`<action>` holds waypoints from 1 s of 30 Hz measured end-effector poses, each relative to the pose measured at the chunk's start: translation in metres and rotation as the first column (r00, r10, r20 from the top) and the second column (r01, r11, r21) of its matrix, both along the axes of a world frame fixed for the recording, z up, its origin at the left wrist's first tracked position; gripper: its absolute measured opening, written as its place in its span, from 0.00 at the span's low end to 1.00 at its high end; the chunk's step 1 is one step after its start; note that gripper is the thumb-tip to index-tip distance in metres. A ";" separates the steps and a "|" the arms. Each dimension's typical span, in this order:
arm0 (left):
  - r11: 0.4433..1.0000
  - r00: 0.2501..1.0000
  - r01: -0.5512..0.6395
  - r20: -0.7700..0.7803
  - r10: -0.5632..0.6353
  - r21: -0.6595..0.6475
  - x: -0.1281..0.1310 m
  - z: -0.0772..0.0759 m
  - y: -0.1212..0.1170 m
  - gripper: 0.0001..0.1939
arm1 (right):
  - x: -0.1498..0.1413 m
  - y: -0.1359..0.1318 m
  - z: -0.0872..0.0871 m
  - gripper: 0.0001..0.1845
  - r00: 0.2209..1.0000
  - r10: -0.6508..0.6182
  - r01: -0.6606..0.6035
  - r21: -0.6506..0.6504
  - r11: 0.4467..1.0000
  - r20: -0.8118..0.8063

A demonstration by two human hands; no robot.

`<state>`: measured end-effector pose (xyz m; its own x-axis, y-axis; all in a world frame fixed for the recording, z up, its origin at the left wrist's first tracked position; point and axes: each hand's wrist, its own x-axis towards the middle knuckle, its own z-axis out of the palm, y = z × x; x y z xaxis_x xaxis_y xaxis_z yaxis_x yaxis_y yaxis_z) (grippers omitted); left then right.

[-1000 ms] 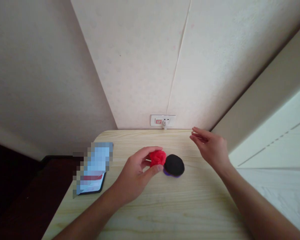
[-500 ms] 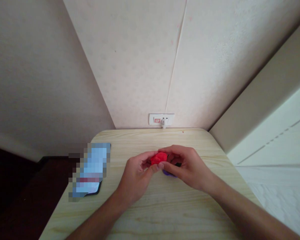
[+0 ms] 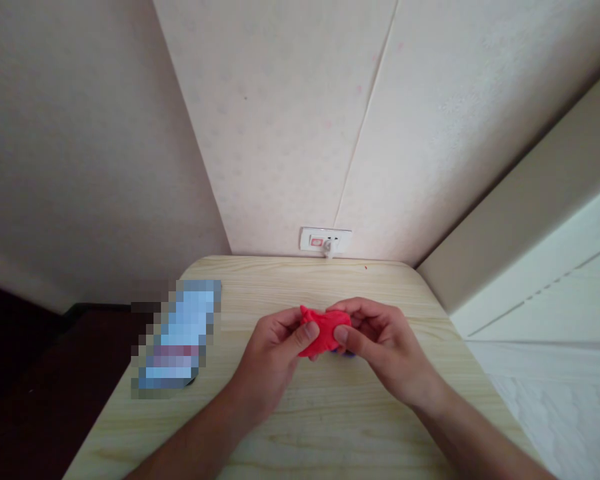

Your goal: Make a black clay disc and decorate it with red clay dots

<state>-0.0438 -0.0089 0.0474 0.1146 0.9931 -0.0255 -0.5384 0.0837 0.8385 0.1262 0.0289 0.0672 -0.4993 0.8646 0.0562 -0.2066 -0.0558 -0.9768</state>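
A flattened, uneven piece of red modelling clay (image 3: 326, 331) is stretched between both hands above the table. My left hand (image 3: 274, 350) pinches its left side, thumb on top and fingers beneath. On the opposite side, my right hand (image 3: 387, 343) grips the clay the same way, thumb pressed near its edge. Behind and below the clay, a small purple-blue thing (image 3: 349, 352) shows only in part, so its shape is hidden.
On the left of the light wooden table (image 3: 300, 427) lies a phone (image 3: 185, 327), blurred by pixels. A white wall socket (image 3: 325, 240) with a plug in it sits just above the table's far edge. A white cabinet (image 3: 545, 267) stands to the right.
The red clay has gone from a compact lump to a wider, flatter piece facing up. Both thumbs now press on its top, and my right hand has shifted slightly right. The view has tilted a little.
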 end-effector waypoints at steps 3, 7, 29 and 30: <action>0.999 0.982 0.007 0.190 0.003 -0.053 0.007 0.002 -0.001 0.08 | 0.000 -0.002 -0.007 0.12 0.995 -0.056 0.052 -0.047 0.998 -0.082; 0.994 0.979 -0.042 0.193 0.061 -0.102 0.009 0.002 -0.003 0.10 | 0.001 -0.002 -0.017 0.14 0.993 -0.094 0.090 -0.049 0.995 -0.073; 0.892 0.864 -0.438 -0.221 0.452 0.114 -0.020 -0.012 0.008 0.10 | -0.038 0.018 0.006 0.08 0.916 -0.121 -0.061 0.431 0.900 0.382; 0.886 0.855 -0.444 -0.233 0.464 0.132 -0.021 -0.013 0.009 0.10 | -0.040 0.019 0.006 0.07 0.915 -0.129 -0.060 0.445 0.894 0.382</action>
